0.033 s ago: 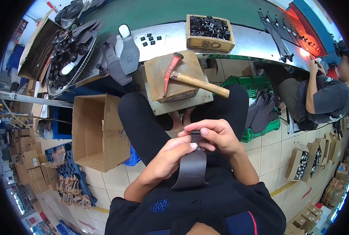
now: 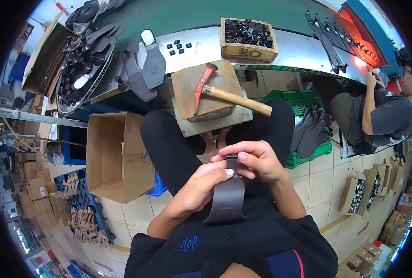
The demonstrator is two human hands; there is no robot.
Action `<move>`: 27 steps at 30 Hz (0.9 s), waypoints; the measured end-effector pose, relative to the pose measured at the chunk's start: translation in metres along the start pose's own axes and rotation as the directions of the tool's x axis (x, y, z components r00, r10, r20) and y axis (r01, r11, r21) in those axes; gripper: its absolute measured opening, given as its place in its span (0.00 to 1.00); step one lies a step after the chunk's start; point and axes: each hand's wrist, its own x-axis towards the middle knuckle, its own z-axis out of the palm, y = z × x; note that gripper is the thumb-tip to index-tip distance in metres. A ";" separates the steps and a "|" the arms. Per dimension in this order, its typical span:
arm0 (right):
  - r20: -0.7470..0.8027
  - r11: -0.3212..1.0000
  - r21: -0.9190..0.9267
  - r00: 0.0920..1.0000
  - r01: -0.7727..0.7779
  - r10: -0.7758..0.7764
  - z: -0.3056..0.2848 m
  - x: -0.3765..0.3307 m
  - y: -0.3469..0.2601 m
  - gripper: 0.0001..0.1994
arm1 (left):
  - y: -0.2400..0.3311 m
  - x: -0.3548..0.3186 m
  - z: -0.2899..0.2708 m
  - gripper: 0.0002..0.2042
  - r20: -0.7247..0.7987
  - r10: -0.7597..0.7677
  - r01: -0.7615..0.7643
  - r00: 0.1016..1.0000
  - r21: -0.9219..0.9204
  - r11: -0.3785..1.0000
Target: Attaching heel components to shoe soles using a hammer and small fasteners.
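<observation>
Workshop floor; right hand (image 2: 257,162) hides leather piece (image 2: 227,199) top.

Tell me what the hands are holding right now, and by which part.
Both hands pinch the upper end of a dark leather strap: the left hand from its left side, the right hand over the top. The strap's wider lower end hangs free.
</observation>
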 end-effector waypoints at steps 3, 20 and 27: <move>0.027 0.999 0.008 0.999 -0.032 0.031 -0.004 0.005 -0.004 0.18 | 0.002 0.000 -0.001 0.19 -0.012 0.005 -0.005 1.000 -0.009 1.000; 0.696 0.641 -0.420 0.681 0.643 -0.227 -0.028 0.047 -0.068 0.08 | 0.012 0.052 -0.027 0.18 0.662 -0.231 0.352 0.713 -0.053 0.934; 0.647 0.661 -0.462 0.735 0.591 -0.206 -0.032 0.037 -0.067 0.06 | 0.010 0.053 -0.024 0.19 0.626 -0.181 0.261 0.758 -0.038 0.965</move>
